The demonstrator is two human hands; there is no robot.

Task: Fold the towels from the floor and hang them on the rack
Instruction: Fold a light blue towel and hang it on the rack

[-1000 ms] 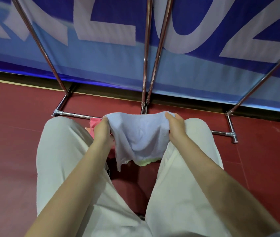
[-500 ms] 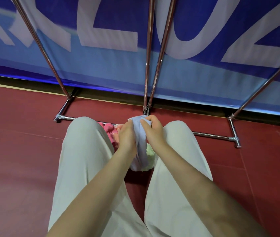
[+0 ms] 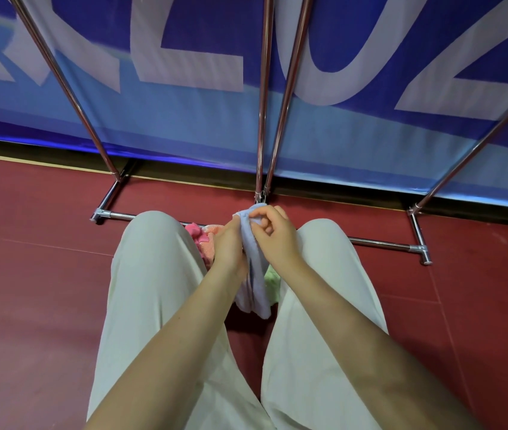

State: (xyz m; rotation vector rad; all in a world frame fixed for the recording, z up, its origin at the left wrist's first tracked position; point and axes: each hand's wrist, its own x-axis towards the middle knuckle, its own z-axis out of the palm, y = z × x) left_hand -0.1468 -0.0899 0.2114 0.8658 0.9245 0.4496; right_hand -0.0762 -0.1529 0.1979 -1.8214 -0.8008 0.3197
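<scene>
A pale blue towel (image 3: 254, 283) hangs folded in half between my knees, its top edge bunched between both hands. My left hand (image 3: 229, 246) grips the towel's left side. My right hand (image 3: 272, 235) pinches the top edge with thumb and fingers. Behind my left hand a pink towel (image 3: 193, 231) and an orange towel (image 3: 209, 246) lie on the floor, and a green towel (image 3: 272, 280) shows behind the blue one. The chrome rack (image 3: 265, 97) rises in front of me, its base bar (image 3: 379, 243) on the floor.
My legs in light trousers (image 3: 153, 290) fill the lower middle. The floor (image 3: 29, 290) is dark red. A blue banner with large white letters (image 3: 184, 119) stands just behind the rack. Slanted rack poles (image 3: 60, 85) cross left and right.
My hands came together from a wide spread, folding the blue towel in half. It now hangs narrow between them, and my right fingers have shifted on the top edge.
</scene>
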